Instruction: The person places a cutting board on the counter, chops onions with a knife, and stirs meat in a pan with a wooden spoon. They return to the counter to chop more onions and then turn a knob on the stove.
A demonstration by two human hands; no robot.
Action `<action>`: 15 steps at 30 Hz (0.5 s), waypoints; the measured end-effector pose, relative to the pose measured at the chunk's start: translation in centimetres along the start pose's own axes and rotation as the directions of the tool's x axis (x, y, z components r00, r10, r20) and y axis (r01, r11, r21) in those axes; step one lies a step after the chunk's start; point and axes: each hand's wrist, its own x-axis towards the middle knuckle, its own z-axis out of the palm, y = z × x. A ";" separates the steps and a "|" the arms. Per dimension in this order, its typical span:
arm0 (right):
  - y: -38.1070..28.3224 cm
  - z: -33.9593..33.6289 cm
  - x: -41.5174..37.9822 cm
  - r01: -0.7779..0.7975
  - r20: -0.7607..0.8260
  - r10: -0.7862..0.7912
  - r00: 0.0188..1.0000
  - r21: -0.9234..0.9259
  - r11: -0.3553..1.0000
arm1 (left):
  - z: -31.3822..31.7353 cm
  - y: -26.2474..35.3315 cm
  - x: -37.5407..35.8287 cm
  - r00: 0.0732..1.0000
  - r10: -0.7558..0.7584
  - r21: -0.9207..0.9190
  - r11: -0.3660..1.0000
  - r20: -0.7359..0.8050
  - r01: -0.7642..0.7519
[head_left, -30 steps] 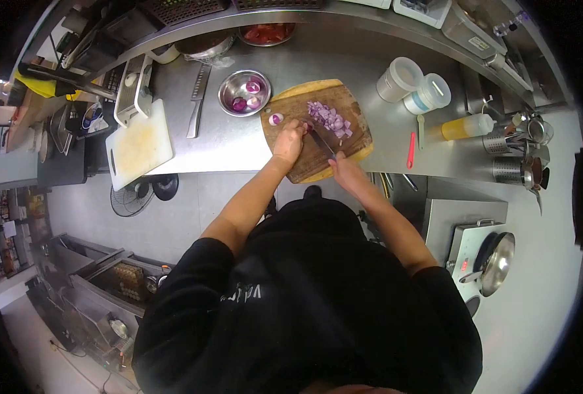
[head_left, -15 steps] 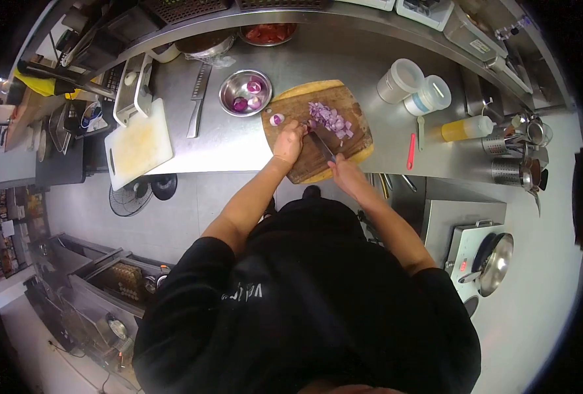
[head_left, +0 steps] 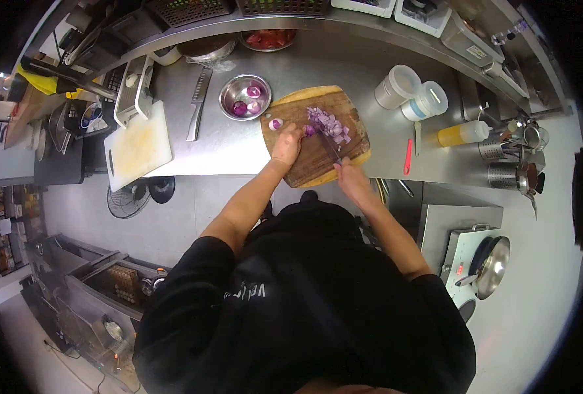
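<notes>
Left hand (head_left: 287,142) bent, fingertips holding purple onion piece (head_left: 309,131) on brown board (head_left: 308,165). Piece just right of left hand, ahead and left of right hand (head_left: 352,178); left nearer. Right hand closed round knife (head_left: 335,152), blade slanting forward-left. Chopped bits (head_left: 331,126) ahead of right hand.
</notes>
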 end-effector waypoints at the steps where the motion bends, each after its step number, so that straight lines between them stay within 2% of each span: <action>1: -0.1 0.0 0.0 0.001 0.003 -0.001 1.000 0.001 1.000 | 0.0 -0.1 -0.1 1.000 -0.003 0.002 1.000 0.001 0.003; 4: -0.6 -1.0 0.2 -0.048 0.039 0.048 0.998 0.008 0.999 | 0.2 -0.5 -0.1 1.000 0.009 -0.037 0.999 -0.010 -0.009; 6: -1.0 -1.7 -0.1 -0.059 0.058 0.059 0.997 -0.009 0.998 | 0.2 -0.4 -0.1 0.997 0.039 -0.061 0.997 -0.072 -0.043; 9: -1.2 -1.5 -0.3 -0.016 0.107 0.015 0.994 0.006 1.000 | 0.0 0.0 -0.3 1.000 -0.022 0.003 1.000 -0.015 0.022; 12: -1.8 -1.2 -0.6 -0.060 0.142 0.062 0.988 -0.015 0.998 | -0.1 0.2 -0.2 1.000 -0.004 -0.044 0.999 -0.030 0.002; 15: -2.1 -1.3 -0.8 -0.067 0.159 0.067 0.985 -0.002 0.998 | 0.0 0.0 -0.1 0.998 0.035 -0.002 0.999 -0.046 -0.035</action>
